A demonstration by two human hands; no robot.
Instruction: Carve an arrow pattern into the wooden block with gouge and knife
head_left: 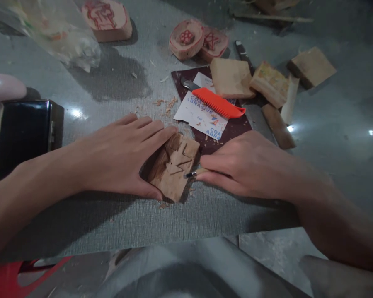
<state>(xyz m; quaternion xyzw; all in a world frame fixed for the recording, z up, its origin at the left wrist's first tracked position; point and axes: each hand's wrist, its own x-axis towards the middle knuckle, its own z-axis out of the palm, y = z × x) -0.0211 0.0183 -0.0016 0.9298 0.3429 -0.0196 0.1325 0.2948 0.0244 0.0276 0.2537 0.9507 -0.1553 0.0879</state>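
Observation:
A small wooden block (175, 182) lies tilted on the table, a zigzag, tree-like outline cut into its face. My left hand (118, 153) braces it from the left, thumb at the near corner and index finger along the far edge. In my right hand (242, 167) is a carving chisel (190, 175), its metal tip at the right part of the block's face. Most of its handle is hidden by my fingers. Wood shavings (169, 106) are scattered around. Beyond the block, torn abrasive paper (199, 118) lies on a dark red sheet (245, 128).
An orange-handled tool (217, 103) rests on the abrasive paper. Several wood pieces, including a square block (231, 76), lie to the right. Red-marked carvings (186, 39) sit farther back. A black box (21, 136) and plastic bag (62, 33) are left. The table edge (143, 246) is near me.

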